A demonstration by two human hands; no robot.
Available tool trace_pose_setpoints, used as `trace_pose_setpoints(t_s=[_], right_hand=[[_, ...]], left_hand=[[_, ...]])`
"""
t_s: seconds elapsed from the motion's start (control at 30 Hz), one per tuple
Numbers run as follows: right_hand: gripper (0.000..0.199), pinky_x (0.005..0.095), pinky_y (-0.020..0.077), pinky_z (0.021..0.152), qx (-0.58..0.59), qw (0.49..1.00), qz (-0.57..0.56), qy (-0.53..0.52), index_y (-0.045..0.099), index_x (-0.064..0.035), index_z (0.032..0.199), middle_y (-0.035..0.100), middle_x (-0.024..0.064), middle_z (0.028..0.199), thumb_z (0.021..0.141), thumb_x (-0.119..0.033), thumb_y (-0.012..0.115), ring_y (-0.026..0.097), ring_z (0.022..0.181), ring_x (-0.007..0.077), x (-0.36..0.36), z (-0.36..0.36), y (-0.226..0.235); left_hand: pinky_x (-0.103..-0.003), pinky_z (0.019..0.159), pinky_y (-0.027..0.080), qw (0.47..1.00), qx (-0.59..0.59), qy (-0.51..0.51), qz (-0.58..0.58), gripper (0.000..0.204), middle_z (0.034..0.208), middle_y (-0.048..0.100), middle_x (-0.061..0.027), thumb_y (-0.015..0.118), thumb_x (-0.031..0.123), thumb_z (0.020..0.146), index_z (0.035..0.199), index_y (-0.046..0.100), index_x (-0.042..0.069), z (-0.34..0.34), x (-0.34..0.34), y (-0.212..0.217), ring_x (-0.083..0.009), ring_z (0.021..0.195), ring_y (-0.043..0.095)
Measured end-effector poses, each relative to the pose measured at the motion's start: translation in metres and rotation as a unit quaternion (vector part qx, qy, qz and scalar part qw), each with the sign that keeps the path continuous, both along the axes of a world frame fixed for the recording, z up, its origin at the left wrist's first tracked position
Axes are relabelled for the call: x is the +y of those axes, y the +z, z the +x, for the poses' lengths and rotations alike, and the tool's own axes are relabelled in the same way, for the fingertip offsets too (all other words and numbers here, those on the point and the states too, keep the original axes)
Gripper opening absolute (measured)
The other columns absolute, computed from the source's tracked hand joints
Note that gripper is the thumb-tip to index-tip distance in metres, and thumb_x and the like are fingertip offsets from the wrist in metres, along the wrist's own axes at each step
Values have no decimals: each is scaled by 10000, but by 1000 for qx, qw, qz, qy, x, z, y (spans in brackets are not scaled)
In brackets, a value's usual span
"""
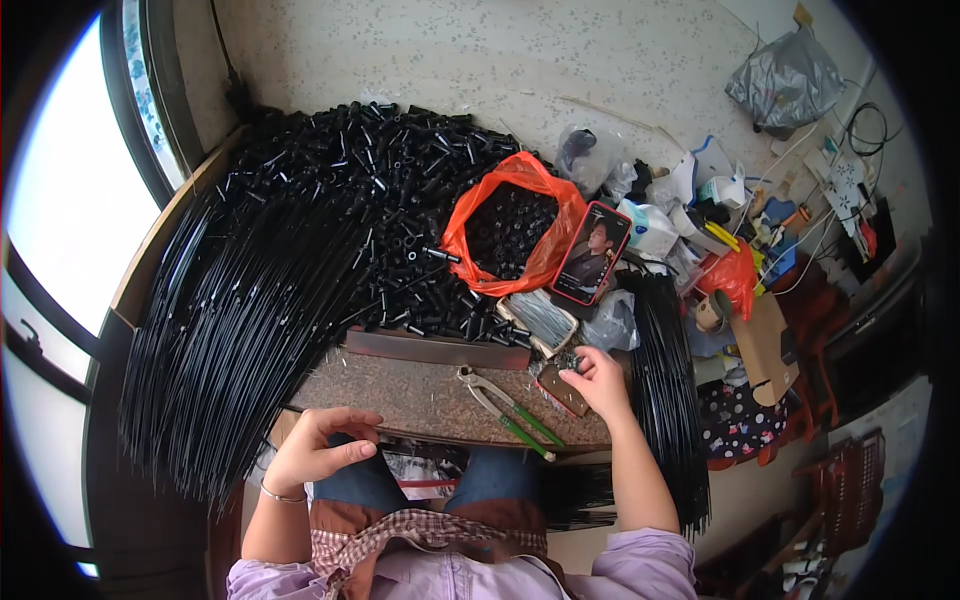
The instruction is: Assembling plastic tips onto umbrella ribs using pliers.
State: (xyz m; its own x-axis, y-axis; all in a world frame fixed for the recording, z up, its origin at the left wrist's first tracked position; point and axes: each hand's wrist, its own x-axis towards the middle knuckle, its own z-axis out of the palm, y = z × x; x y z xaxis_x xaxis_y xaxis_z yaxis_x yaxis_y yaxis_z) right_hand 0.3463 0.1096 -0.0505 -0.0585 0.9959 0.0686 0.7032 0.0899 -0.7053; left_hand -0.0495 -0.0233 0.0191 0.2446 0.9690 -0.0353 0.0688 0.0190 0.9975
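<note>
A: Report the position of each hand.

B: The left hand (318, 450) sits at seven o'clock from the stone slab (420, 395), over the knee. Its fingers are curled and the thumb meets the forefinger; whether anything is pinched between them cannot be told. The right hand (598, 380) rests at the slab's three o'clock end, fingertips closed on a small dark piece (577, 368) just above a shallow brown tray (562, 390).

A: How will that piece handle?

B: In all likelihood it is light, rigid and smooth, like the short black tubes (400, 190) heaped at twelve o'clock. A fingertip pinch across its width is judged sufficient; a smooth piece may slip if it is gripped at one end only.

A: And the long stock?

B: The black rods (230, 330) fan out at nine o'clock, beyond the left hand, and a second bundle (665, 400) hangs at three o'clock, past the right wrist. They appear thin and springy; a single rod taken near one end would probably whip, so a hold nearer mid-length seems better.

A: Tools within reach?

B: Pliers with green handles (505, 405) lie on the slab between the hands, touched by neither. An orange bag (505, 225) of black pieces and a phone (590, 253) stand at one o'clock.
</note>
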Motion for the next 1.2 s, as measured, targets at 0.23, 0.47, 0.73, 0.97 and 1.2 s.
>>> trace_pose_setpoints(t_s=[0.23, 0.47, 0.73, 0.97, 1.2], right_hand=[[569, 299, 444, 701, -90, 987, 131, 19, 515, 18, 1115, 483, 116, 1002, 634, -160, 762, 525, 791, 224, 10, 8, -42], [599, 228, 417, 596, 40, 993, -1, 116, 512, -27, 1158, 449, 44, 961, 606, -61, 745, 466, 648, 106, 2, 18, -22], [538, 372, 441, 784, -129, 974, 161, 91, 522, -74, 1087, 470, 105, 1039, 610, -184, 747, 508, 945, 307, -12, -42, 6], [383, 330, 426, 708, -73, 971, 224, 30, 536, -10, 1023, 482, 136, 1024, 665, -40, 667, 500, 830, 261, -29, -19, -1], [300, 399, 389, 831, -161, 927, 232, 245, 588, -38, 932, 519, 123, 1001, 654, -99, 684, 482, 938, 317, -67, -107, 0]], left_hand=[[-236, 720, 478, 1000, 0, 9, -9, 339, 814, 641, -82, 694, 104, 740, 1013, 585, -66, -3, -5, 1, -124, 782, 602], [-231, 721, 474, 999, 46, 28, 6, 354, 805, 643, -78, 704, 141, 740, 1010, 590, -57, -3, -1, -5, -116, 779, 600], [-260, 695, 487, 986, 156, 65, -1, 347, 790, 655, -101, 700, 187, 742, 994, 601, -29, -23, -10, 10, -146, 753, 630], [-361, 787, 446, 778, 506, 289, 234, 159, 884, 625, -116, 599, 136, 756, 870, 628, 28, -121, 24, -21, -281, 893, 564], [-376, 717, 440, 567, 688, 446, 77, 422, 922, 548, -107, 593, 270, 762, 1070, 529, -11, -198, 65, -78, -249, 887, 533]])
